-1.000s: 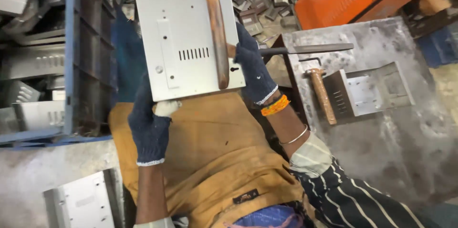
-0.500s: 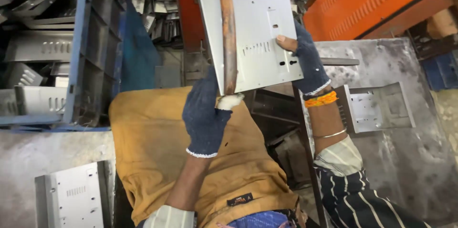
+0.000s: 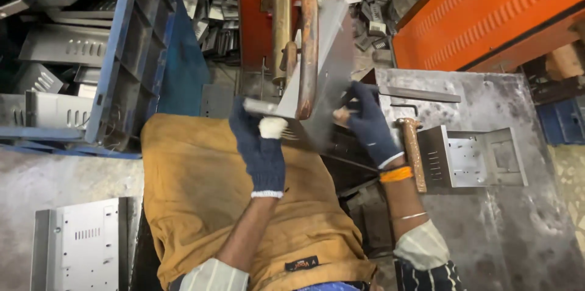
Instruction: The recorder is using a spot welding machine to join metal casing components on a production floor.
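Both my hands wear dark blue knit gloves and hold a grey sheet-metal panel (image 3: pixel 332 78), now tilted almost edge-on. My left hand (image 3: pixel 263 145) grips its lower left corner; my right hand (image 3: pixel 365 121) grips its right edge. A copper-coloured rod (image 3: pixel 308 41) and a brass-coloured rod (image 3: pixel 281 23) of a machine come down in front of the panel, right above my left hand. A mustard-yellow apron (image 3: pixel 201 199) covers my lap beneath.
A steel bench (image 3: pixel 512 224) on the right carries a bent metal bracket (image 3: pixel 472 158), a wooden-handled hammer (image 3: pixel 413 151) and a flat file (image 3: pixel 420 93). A blue crate (image 3: pixel 116 71) of metal parts stands left. An orange cabinet (image 3: pixel 487 10) is behind. Another panel (image 3: pixel 79 245) lies lower left.
The panel has swung from nearly flat-facing to almost edge-on and moved right, under the rods. Both hands came lower and closer together as the view shifted.
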